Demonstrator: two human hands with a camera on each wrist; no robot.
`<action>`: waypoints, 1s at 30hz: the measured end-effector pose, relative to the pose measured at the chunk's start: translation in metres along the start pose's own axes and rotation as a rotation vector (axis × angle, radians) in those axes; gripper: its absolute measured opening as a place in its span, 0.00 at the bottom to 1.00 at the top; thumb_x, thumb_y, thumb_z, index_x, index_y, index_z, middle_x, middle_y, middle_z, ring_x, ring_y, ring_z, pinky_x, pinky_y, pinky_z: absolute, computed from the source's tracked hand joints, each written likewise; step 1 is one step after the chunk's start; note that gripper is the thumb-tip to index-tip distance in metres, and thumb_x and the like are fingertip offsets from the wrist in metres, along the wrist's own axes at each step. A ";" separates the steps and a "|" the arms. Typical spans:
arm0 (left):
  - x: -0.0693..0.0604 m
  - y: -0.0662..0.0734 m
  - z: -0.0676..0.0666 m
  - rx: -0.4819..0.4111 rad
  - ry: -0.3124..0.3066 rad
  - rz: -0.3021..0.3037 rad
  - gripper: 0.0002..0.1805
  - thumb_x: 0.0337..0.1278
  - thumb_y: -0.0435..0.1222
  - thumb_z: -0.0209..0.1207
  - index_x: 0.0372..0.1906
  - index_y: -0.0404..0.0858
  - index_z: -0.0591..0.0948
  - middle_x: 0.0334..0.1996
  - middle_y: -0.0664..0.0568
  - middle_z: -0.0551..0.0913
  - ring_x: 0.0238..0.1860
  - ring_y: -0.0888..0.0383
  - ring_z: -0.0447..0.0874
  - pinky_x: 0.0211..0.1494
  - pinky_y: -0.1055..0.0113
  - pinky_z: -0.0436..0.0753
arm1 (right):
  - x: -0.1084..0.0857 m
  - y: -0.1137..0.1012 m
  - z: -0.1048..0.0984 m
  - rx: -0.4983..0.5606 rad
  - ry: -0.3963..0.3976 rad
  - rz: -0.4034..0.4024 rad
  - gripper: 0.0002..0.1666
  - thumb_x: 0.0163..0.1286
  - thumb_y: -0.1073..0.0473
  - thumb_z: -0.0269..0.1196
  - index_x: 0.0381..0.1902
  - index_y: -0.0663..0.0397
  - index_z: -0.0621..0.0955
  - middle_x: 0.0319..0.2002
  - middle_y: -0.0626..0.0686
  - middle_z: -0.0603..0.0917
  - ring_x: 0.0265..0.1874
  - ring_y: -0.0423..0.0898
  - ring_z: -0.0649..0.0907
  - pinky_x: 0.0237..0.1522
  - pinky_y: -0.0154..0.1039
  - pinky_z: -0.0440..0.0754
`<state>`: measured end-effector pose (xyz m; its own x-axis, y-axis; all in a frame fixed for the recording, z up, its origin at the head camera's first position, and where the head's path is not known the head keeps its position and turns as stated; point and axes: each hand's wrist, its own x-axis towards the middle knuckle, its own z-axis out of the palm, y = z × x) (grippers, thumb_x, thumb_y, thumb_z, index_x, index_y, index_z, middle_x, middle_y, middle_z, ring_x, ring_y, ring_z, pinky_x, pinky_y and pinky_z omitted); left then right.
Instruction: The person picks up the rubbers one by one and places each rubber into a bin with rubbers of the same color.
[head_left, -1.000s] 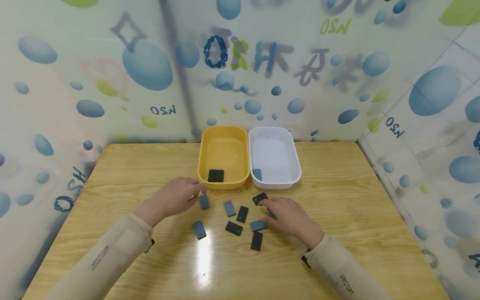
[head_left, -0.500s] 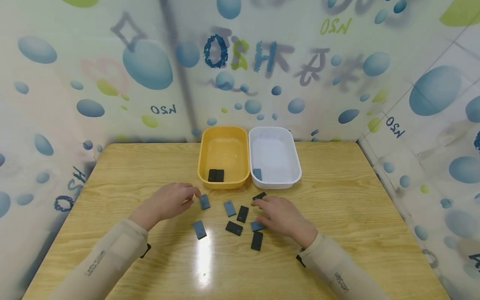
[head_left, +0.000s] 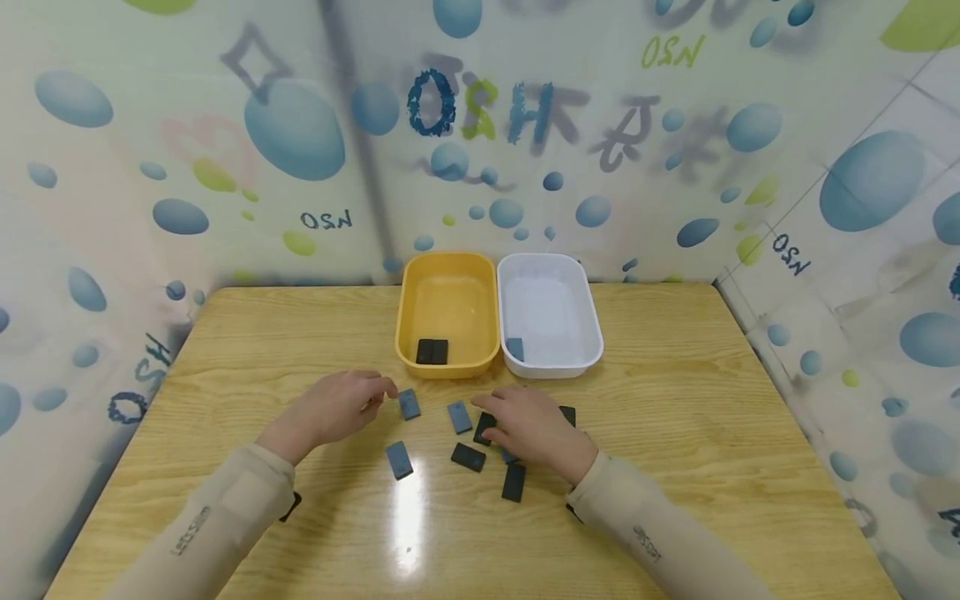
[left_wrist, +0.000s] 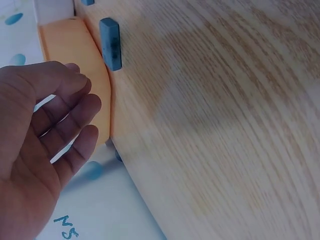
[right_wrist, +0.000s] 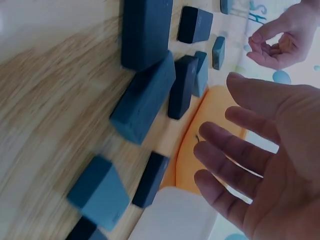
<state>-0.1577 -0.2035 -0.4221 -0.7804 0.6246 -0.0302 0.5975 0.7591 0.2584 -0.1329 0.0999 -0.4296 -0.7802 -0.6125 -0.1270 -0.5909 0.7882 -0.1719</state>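
My right hand (head_left: pixel 536 425) hovers over the small blocks in the middle of the table, fingers spread and loosely bent. Nothing is in its grasp in the right wrist view. Beneath it are a black block (head_left: pixel 484 427) and a blue block partly hidden by the hand. Another blue block (head_left: pixel 460 417) lies just left of its fingertips. My left hand (head_left: pixel 330 410) hangs with loosely curled, bare fingers beside a blue block (head_left: pixel 408 404). The left wrist view shows a gap between this hand (left_wrist: pixel 55 115) and that block (left_wrist: pixel 111 44).
A yellow bin (head_left: pixel 450 300) with two black blocks (head_left: pixel 432 352) stands at the back, beside a white bin (head_left: pixel 551 308) holding a blue block (head_left: pixel 514 348). Nearer lie a blue block (head_left: pixel 400 460) and black blocks (head_left: pixel 468 457). Patterned walls border the wooden table (head_left: pixel 300 333).
My right hand has moved left across the blocks, and a black block now shows to its right. My left hand has drawn slightly back from the yellow bin.
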 end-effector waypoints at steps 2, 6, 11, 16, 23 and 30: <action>-0.001 -0.001 0.001 -0.003 -0.003 0.007 0.11 0.59 0.28 0.58 0.45 0.42 0.83 0.34 0.55 0.84 0.32 0.62 0.81 0.33 0.67 0.79 | 0.004 -0.003 0.002 -0.013 -0.006 0.014 0.30 0.68 0.44 0.62 0.66 0.43 0.73 0.56 0.50 0.81 0.56 0.49 0.80 0.58 0.48 0.76; -0.002 -0.002 0.002 0.007 -0.002 0.018 0.11 0.58 0.28 0.59 0.44 0.42 0.83 0.34 0.54 0.84 0.32 0.62 0.81 0.33 0.66 0.79 | 0.013 -0.012 0.005 -0.085 0.033 0.046 0.28 0.68 0.42 0.62 0.63 0.41 0.74 0.54 0.48 0.82 0.55 0.49 0.80 0.62 0.51 0.70; -0.002 -0.004 0.006 0.018 0.007 0.015 0.11 0.57 0.28 0.60 0.43 0.42 0.83 0.33 0.54 0.83 0.32 0.62 0.81 0.33 0.67 0.79 | 0.022 -0.023 0.009 -0.116 0.076 0.086 0.24 0.68 0.40 0.61 0.57 0.40 0.77 0.50 0.47 0.84 0.53 0.49 0.81 0.61 0.51 0.68; -0.002 -0.005 0.007 0.007 0.000 0.000 0.11 0.57 0.29 0.61 0.44 0.42 0.83 0.33 0.54 0.83 0.32 0.62 0.81 0.33 0.67 0.79 | 0.030 -0.031 0.012 -0.112 0.076 0.117 0.23 0.69 0.37 0.58 0.54 0.43 0.77 0.46 0.48 0.84 0.52 0.49 0.79 0.58 0.50 0.69; -0.001 -0.004 0.007 -0.006 -0.037 -0.038 0.10 0.58 0.31 0.60 0.44 0.43 0.82 0.33 0.55 0.83 0.32 0.63 0.79 0.34 0.66 0.78 | 0.037 -0.039 0.018 -0.168 0.065 0.136 0.25 0.68 0.34 0.57 0.50 0.45 0.77 0.43 0.49 0.85 0.49 0.50 0.79 0.56 0.48 0.69; 0.000 -0.003 0.010 -0.009 -0.031 -0.049 0.11 0.57 0.31 0.60 0.44 0.45 0.83 0.33 0.57 0.83 0.32 0.63 0.80 0.34 0.66 0.79 | 0.044 -0.044 0.023 -0.215 0.038 0.166 0.24 0.68 0.35 0.57 0.48 0.46 0.77 0.43 0.49 0.84 0.46 0.49 0.79 0.50 0.44 0.72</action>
<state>-0.1579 -0.2044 -0.4324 -0.8024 0.5923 -0.0725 0.5572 0.7872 0.2643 -0.1364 0.0368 -0.4506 -0.8745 -0.4748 -0.0988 -0.4815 0.8744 0.0597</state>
